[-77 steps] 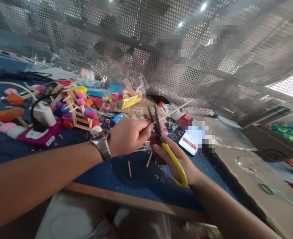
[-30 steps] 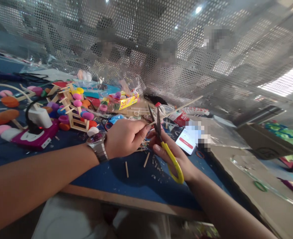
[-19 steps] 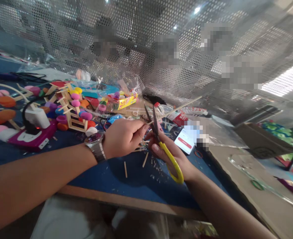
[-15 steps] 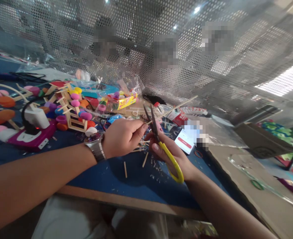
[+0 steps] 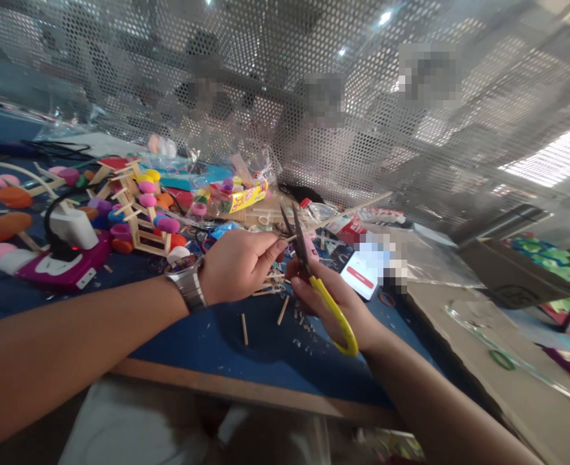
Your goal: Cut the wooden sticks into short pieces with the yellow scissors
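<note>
Between thumb and fingers, my left hand (image 5: 239, 265) pinches one end of a thin wooden stick (image 5: 350, 210), which slants up to the right. My right hand (image 5: 336, 303) grips yellow-handled scissors (image 5: 333, 310). Their dark blades are parted, and the stick passes between or just behind them close to my left fingertips; I cannot tell if they touch it. Below my hands two short cut stick pieces lie on the blue tabletop, one a short stick (image 5: 245, 329) at the left. Pale shavings and more cut sticks (image 5: 268, 287) lie about them.
Left stand a purple power strip (image 5: 66, 274) with a white charger (image 5: 74, 227), and a wooden stick model (image 5: 147, 232) with coloured pom-pom-like balls. A phone (image 5: 362, 274) lies right of the scissors, beside cardboard (image 5: 469, 336). A perforated metal screen (image 5: 275, 39) rises behind, with people beyond.
My hands stay almost in place with the scissors round the stick. The stick's far end has dipped slightly and shifted right, looking blurred. The view has moved a little.
</note>
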Available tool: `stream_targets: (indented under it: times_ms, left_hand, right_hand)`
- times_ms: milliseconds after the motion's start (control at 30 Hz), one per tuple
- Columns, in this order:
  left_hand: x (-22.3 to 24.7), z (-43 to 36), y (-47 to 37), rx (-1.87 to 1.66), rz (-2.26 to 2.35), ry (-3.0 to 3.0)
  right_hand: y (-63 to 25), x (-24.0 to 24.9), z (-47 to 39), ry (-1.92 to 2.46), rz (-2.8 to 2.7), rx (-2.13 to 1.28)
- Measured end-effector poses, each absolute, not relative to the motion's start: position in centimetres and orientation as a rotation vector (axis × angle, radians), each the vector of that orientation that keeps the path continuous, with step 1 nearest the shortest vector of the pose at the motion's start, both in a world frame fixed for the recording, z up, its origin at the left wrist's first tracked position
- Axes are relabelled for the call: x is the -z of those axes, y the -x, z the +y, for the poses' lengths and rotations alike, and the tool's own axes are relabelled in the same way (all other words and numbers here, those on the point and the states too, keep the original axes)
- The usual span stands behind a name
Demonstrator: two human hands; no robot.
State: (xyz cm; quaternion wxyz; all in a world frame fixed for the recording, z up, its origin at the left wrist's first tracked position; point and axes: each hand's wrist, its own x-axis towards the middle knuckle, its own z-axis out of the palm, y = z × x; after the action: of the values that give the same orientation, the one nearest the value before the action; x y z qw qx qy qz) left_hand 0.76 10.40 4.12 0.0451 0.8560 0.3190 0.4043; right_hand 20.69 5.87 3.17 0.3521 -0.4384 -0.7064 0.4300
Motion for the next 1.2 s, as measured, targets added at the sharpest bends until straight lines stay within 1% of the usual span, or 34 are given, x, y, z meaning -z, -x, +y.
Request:
stream_targets:
  times_ms: [433,700,900,1000,1200]
  left_hand:
    - [-4.22,10.19,-0.71,-1.137,0.999,-2.518]
    - [-4.45,10.14,-0.76,-1.151,0.900,-2.401]
    - [-4.32,10.20,-0.77,-1.136,0.927,-2.455]
    - [-4.23,10.16,-0.75,-1.186,0.958,-2.475]
    - [-3.76,10.27,-0.78,-1.302,0.990,-2.598]
  right_hand:
    - [-20.48,-3.38,6.11,1.193,-1.874,-0.938]
    - [-20.71,-3.03,6.21,1.259,-1.958,-0.788]
    - [-20.86,-3.20,5.98,1.284,-1.973,-0.811]
    - [-20.67,-3.62,5.87,1.293,-1.944,-0.833]
    - [-20.50,-3.65,5.98,1.282,-1.935,-0.776]
